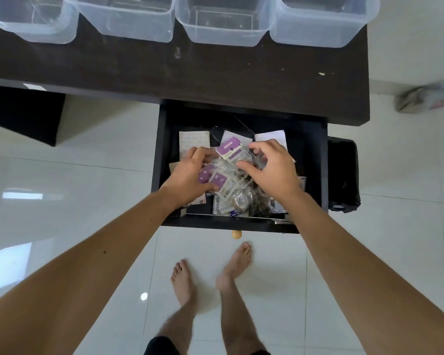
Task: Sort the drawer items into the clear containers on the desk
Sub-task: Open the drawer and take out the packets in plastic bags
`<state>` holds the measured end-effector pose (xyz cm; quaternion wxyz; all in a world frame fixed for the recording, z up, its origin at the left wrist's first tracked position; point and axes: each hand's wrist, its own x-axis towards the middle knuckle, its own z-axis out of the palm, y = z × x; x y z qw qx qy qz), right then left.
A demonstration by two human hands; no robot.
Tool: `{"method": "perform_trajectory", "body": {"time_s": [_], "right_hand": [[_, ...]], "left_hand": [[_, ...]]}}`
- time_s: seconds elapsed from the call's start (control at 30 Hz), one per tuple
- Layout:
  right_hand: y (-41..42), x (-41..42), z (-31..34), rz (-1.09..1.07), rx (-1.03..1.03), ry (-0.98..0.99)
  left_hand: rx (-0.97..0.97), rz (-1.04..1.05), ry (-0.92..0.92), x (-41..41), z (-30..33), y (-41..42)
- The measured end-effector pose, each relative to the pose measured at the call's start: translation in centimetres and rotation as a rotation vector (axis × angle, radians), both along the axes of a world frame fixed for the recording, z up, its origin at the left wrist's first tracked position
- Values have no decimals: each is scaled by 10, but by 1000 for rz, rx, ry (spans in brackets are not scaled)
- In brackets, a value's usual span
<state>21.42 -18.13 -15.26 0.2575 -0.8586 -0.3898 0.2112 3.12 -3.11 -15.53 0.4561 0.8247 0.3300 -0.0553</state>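
Observation:
The black drawer [310,175] is pulled out under the dark desk [215,73]. It holds a jumble of small clear packets with purple cards [228,147], white papers [192,140] and batteries [217,204]. My left hand [190,172] rests on the left of the pile, fingers curled around purple-card packets [215,179]. My right hand [269,165] hovers over the right of the pile, fingers spread and touching packets. Several clear plastic containers stand along the desk's far edge, among them one on the left [36,32] and one near the middle [223,34].
A black bin [344,175] stands right of the drawer. A crumpled bag [420,98] lies on the white tiled floor at the right. My bare feet [210,272] are below the drawer front, near its round knob [236,234].

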Motion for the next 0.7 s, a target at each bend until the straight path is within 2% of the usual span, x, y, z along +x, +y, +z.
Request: {"method": "perform_trajectory", "body": {"time_s": [0.1,0.17,0.33,0.53,0.7], "right_hand": [[7,5,-6,20,-133,-13],[9,6,-9,16,-149,-16],[2,5,-3,-104,28,104],[-3,10,37,-252,287,279],[-5,3,59,-237,341,394]], "left_hand": [[-36,21,9,-1,0,0],[-44,34,-23,-2,1,0],[-139,164,-67,-4,7,2],[-331,285,-214,-2,17,1],[-383,270,-230,-3,17,0]]}}
